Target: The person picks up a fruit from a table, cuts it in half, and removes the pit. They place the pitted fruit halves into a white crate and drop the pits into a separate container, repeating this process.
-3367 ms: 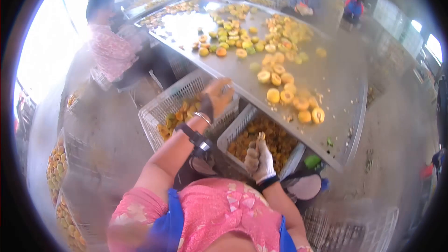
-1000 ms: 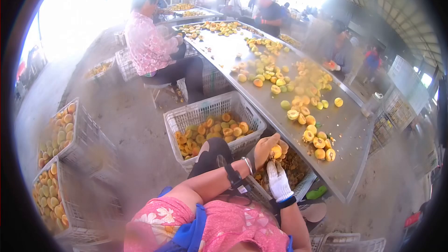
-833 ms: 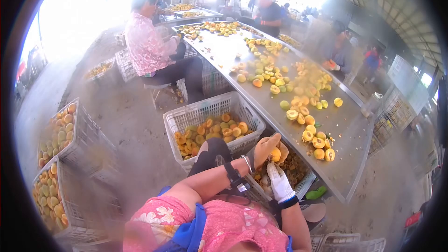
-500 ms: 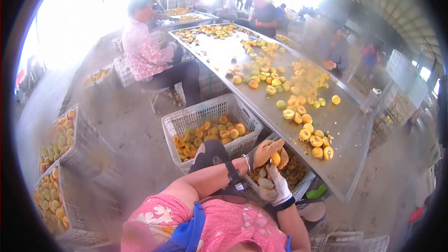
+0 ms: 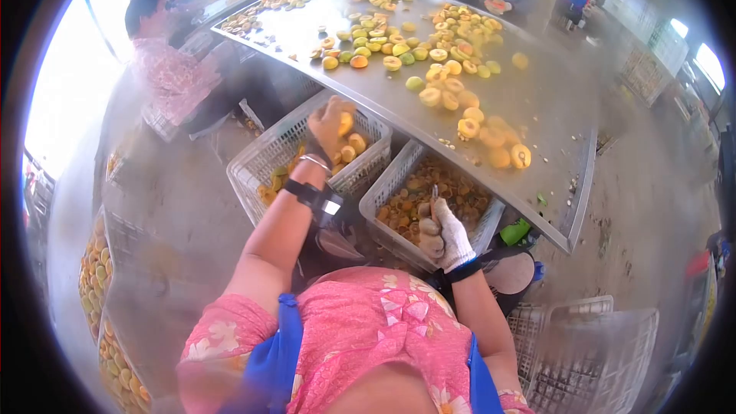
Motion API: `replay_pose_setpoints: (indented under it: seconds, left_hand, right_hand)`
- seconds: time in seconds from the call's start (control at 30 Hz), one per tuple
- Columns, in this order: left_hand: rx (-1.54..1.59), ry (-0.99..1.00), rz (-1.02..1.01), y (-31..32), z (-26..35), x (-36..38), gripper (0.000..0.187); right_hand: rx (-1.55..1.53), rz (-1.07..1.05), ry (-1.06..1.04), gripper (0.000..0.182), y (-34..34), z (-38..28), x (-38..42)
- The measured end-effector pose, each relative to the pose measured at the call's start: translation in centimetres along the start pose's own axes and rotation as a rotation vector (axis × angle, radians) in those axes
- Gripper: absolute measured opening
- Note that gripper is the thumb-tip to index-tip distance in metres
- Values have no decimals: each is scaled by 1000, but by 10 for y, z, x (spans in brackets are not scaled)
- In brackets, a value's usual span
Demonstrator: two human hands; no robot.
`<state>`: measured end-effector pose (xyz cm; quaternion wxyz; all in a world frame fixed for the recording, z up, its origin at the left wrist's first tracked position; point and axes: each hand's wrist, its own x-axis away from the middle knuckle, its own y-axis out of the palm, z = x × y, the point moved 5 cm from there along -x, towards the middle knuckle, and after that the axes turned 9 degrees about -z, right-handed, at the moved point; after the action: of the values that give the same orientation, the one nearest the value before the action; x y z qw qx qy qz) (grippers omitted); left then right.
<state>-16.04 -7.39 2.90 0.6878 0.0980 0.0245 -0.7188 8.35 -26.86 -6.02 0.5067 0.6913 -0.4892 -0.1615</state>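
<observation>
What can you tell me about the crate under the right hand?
The crate is a pale plastic basket with lattice walls. It sits partly under the edge of the metal table, beside another crate of fruit halves. It is filled with small brown and orange pieces, perhaps pits; they are too blurred to be sure. The gloved right hand hangs over its near side, gripping a small tool.
</observation>
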Motion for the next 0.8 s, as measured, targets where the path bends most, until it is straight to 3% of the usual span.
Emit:
replay_pose_setpoints:
  seconds: [0.07,0.13,0.2,0.23,0.27,0.37,0.4,0.5,0.63,0.7,0.77,0.8]
  left_hand:
    - [-492,221,21,-18,15,-14,29]
    - [-913,472,67,-19,21,-26,28]
    - [-1249,611,-70,-6,-25,-63,35]
    - [-1163,415,-80,27,4,-44,35]
    - [-1293,279,-160,48,1,-49,42]
    - [-1355,279,-385,94,-64,-84,47]
    - [-1407,176,-505,120,-48,-74,41]
    - [-1369,233,-835,186,-93,-80,38]
    - [-1148,237,-1063,245,-56,-24,38]
    - [-1136,241,-1143,258,-53,-10,39]
    - [-1088,269,-1137,258,-56,-10,40]
    - [-1062,283,-1134,256,-56,-10,41]
  right_hand:
    - [48,197,-23,42,-27,8,-7]
    - [-33,193,18,39,-32,14,-12]
    - [24,210,-29,38,-33,11,-25]
    - [73,201,-54,38,-27,5,-25]
    - [100,228,-110,38,-24,0,-24]
    - [27,212,-205,36,-20,-15,-13]
    - [9,201,-247,35,-18,-21,-9]
    - [-7,203,-369,34,-14,-38,9]
    - [99,159,-542,28,1,-74,33]
    - [290,259,-631,21,6,-97,52]
    - [769,434,-721,15,14,-128,71]
    - [1003,502,-659,15,14,-146,81]
